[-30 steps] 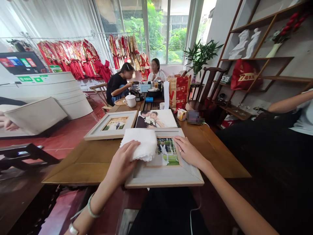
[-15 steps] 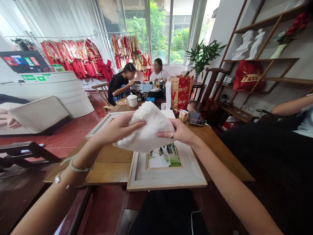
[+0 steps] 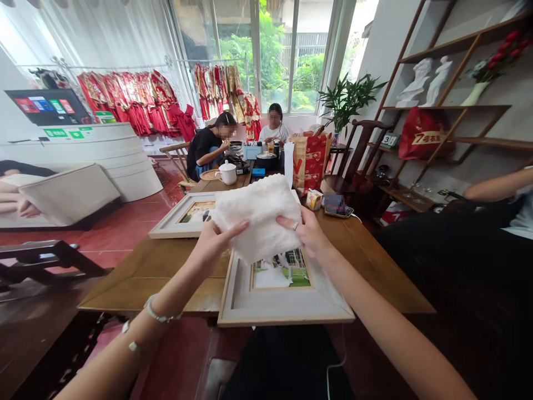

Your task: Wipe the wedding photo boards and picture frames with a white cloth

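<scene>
A folded white fluffy cloth [image 3: 262, 214] is held up in front of me between both hands. My left hand [image 3: 219, 236] grips its left side, thumb across the front. My right hand [image 3: 306, 228], with a ring on one finger, pinches the right side in the same way. Below the cloth lies a picture frame [image 3: 287, 312] with a wide pale border, at the near edge of the wooden table. The cloth covers the upper part of its photo [image 3: 277, 275], where some green and white show. The cloth is apart from the near part of the frame.
A second framed picture [image 3: 166, 225] lies at the table's left. Farther off are a lidded white cup [image 3: 227, 173], a red and brown paper bag [image 3: 308, 161], a small box [image 3: 313, 199] and a phone [image 3: 338, 205]. Two people sit at the far end; another person's arm [image 3: 499, 186] is at right.
Both hands have turned the cloth, from a pointed, peaked shape to a flatter, squarer fold. My left hand has moved lower and to the right. The picture frames lie where they were.
</scene>
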`<state>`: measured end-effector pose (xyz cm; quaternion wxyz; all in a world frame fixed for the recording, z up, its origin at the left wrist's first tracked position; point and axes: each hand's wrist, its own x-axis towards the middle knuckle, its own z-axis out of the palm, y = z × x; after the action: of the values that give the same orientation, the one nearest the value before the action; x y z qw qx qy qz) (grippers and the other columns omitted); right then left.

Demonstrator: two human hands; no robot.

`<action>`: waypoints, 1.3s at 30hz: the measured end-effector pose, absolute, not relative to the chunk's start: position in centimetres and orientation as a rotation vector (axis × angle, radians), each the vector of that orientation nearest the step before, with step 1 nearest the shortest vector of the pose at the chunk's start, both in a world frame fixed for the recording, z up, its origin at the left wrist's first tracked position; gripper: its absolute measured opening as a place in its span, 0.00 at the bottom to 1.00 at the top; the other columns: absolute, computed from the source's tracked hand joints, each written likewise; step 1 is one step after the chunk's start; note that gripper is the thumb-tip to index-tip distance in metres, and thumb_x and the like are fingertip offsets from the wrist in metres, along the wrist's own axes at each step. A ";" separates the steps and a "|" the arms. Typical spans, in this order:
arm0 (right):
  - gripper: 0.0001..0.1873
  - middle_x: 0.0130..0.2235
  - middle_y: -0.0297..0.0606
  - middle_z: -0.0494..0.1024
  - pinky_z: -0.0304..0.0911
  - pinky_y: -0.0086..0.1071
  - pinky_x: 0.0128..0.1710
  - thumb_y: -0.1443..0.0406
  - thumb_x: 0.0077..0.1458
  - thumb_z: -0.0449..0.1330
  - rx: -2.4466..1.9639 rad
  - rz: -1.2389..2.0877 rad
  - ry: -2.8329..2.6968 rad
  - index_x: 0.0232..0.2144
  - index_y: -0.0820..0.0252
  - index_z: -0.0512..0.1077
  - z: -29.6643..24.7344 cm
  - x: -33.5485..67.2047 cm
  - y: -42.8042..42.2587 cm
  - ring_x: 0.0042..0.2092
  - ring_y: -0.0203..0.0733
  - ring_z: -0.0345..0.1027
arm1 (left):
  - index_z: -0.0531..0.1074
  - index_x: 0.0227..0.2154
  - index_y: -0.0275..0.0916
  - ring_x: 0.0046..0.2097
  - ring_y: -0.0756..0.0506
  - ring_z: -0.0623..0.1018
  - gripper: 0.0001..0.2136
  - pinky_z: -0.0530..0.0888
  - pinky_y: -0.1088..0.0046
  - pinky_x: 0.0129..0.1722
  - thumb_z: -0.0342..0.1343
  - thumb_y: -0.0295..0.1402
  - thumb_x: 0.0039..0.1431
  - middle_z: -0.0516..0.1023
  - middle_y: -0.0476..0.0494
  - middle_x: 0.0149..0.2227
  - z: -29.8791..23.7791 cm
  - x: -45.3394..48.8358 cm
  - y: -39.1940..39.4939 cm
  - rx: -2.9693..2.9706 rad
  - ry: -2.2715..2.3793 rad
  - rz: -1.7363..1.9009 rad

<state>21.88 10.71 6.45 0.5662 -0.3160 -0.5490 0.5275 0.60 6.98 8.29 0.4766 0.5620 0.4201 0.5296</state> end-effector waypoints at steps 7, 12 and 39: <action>0.13 0.40 0.38 0.78 0.64 0.42 0.48 0.63 0.48 0.62 -0.930 0.721 -1.793 0.38 0.57 0.71 4.7 25.0 11.9 0.44 0.44 0.72 | 0.69 0.32 0.38 0.46 0.40 0.76 0.13 0.73 0.61 0.46 0.61 0.40 0.47 0.79 0.39 0.43 8.5 -2.3 8.1 1.936 1.305 1.551; 0.16 0.48 0.45 0.75 0.60 0.46 0.53 0.65 0.50 0.59 -1.259 0.360 -1.966 0.43 0.59 0.72 1.1 28.1 10.4 0.51 0.50 0.67 | 0.68 0.29 0.39 0.53 0.40 0.74 0.04 0.61 0.54 0.59 0.54 0.34 0.54 0.78 0.37 0.46 6.5 -4.8 7.3 2.329 1.116 1.093; 0.26 0.53 0.45 0.73 0.53 0.49 0.61 0.78 0.47 0.48 -1.225 0.499 -1.972 0.46 0.59 0.74 -2.5 29.7 9.0 0.61 0.47 0.58 | 0.60 0.59 0.36 0.62 0.36 0.61 0.35 0.62 0.56 0.59 0.47 0.17 0.42 0.63 0.35 0.60 5.2 0.0 6.2 2.848 1.633 0.355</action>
<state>29.73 9.01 -2.47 0.3741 -0.4782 -0.7703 0.1950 0.00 6.23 5.16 -0.0801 0.8597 0.4929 0.1071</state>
